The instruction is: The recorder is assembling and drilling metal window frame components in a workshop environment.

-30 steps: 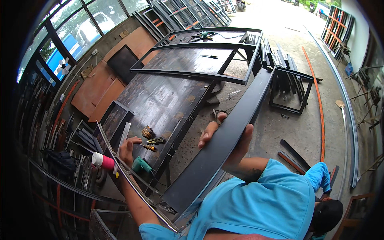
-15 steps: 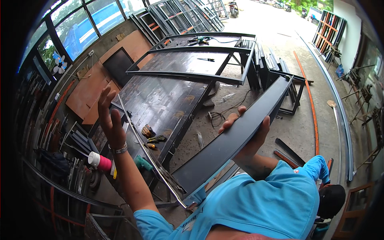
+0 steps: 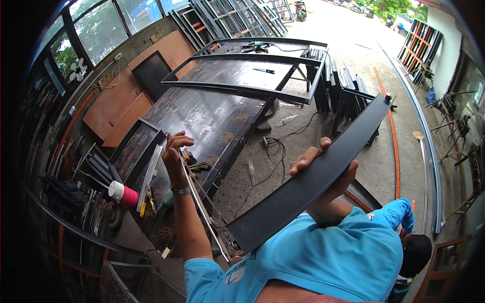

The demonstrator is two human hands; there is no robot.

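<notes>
My right hand (image 3: 337, 189) grips a long, flat dark metal bar (image 3: 298, 194), held slanting up to the right in front of my chest. Its fingers curl over the far edge, and the rest of the hand is on the near side. My left hand (image 3: 177, 154) is raised at the left, fingers bent around the upper end of a thin, shiny metal strip (image 3: 208, 217). That strip runs down toward my chest, where its lower end passes beside the bar's near end. The exact finger contact on the strip is partly hidden.
A dark metal frame (image 3: 237, 90) lies on the long worktable (image 3: 202, 113). Pliers (image 3: 201, 166), a pink-and-white spool (image 3: 126, 194) and a green tool (image 3: 165, 200) are at its near end. A cable (image 3: 275, 146) lies on the floor. Another person (image 3: 418, 255) is low at the right.
My left hand has moved right and down, and its spread fingers have closed in around the strip's upper end. The dark bar has shifted slightly right and rolled, its broad face turning more toward me.
</notes>
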